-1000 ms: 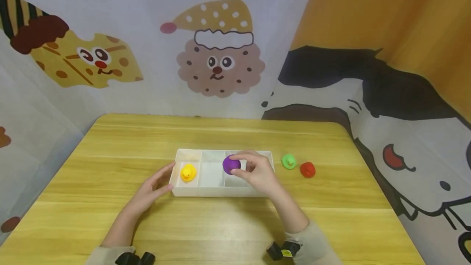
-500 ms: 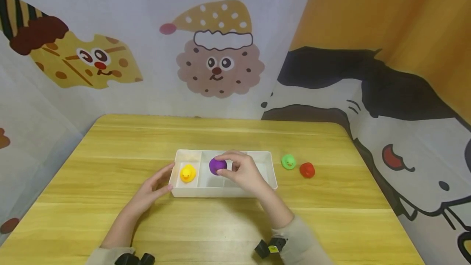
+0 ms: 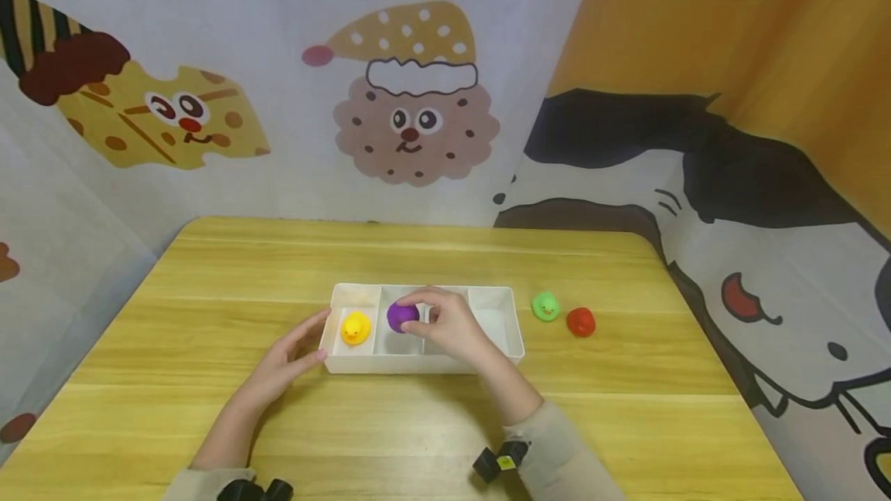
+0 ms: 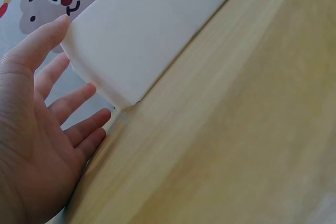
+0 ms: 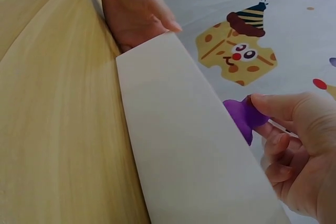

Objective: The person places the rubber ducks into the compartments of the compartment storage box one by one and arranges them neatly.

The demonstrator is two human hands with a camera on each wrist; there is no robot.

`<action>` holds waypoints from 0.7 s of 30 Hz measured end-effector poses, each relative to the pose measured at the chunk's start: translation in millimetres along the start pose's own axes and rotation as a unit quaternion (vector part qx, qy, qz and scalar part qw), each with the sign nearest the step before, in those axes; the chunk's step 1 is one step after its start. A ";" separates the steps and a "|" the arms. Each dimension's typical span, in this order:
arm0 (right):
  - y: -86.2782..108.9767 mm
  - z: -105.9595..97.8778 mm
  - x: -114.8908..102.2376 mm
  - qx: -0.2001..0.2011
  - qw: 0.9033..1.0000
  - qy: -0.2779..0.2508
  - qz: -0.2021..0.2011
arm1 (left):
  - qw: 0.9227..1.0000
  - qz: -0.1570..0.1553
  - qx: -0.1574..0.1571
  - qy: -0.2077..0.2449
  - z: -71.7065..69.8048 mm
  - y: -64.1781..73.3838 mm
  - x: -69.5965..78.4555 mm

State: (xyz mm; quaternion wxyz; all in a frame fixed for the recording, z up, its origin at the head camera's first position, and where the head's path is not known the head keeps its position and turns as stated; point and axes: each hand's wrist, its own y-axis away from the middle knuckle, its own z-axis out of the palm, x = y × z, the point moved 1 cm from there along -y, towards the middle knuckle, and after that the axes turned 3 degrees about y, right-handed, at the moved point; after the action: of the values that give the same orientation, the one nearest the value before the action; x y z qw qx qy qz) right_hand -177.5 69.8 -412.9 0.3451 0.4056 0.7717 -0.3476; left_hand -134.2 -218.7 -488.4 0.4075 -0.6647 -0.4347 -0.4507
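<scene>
My right hand [image 3: 451,327] pinches a purple rubber duck [image 3: 401,317] between thumb and fingers, over the second compartment from the left of a white divided tray [image 3: 411,364]. In the right wrist view the duck [image 5: 241,115] shows partly behind the tray's long wall, its lower part hidden. A yellow rubber duck [image 3: 355,328] sits in the leftmost compartment. At the tray's left end is my left hand [image 3: 288,354], fingers spread and relaxed. The left wrist view has that hand's thumb [image 4: 44,40] at the rim corner and its fingertips along the end wall.
A green rubber duck [image 3: 546,306] and a red toy [image 3: 581,322] stand on the wooden table [image 3: 599,393], just right of the tray. A patterned curtain [image 3: 278,192] hangs behind the table's far edge.
My right hand has carried the purple duck leftward, from over the third compartment to over the second. The left hand has stayed at the tray's end.
</scene>
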 end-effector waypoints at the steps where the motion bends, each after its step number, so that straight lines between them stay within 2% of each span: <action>1: -0.6 0.5 1.1 -0.002 1.000 0.002 -0.001 | 1.000 0.000 0.000 0.000 0.1 0.1 0.1; 15: -7.1 7.0 15.3 -0.023 0.997 0.066 0.031 | 1.000 -0.005 0.002 0.007 0.1 -0.2 -1.4; 21: -9.8 10.2 19.1 -0.037 0.994 0.086 0.053 | 1.000 0.003 -0.004 0.012 0.5 -0.3 -0.5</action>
State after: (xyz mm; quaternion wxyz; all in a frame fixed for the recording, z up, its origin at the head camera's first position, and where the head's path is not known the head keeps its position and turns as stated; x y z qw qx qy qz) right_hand -191.7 64.6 -431.3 0.3101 0.4614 0.7883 -0.2638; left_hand -134.5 -218.2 -489.0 0.4115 -0.6618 -0.4264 -0.4592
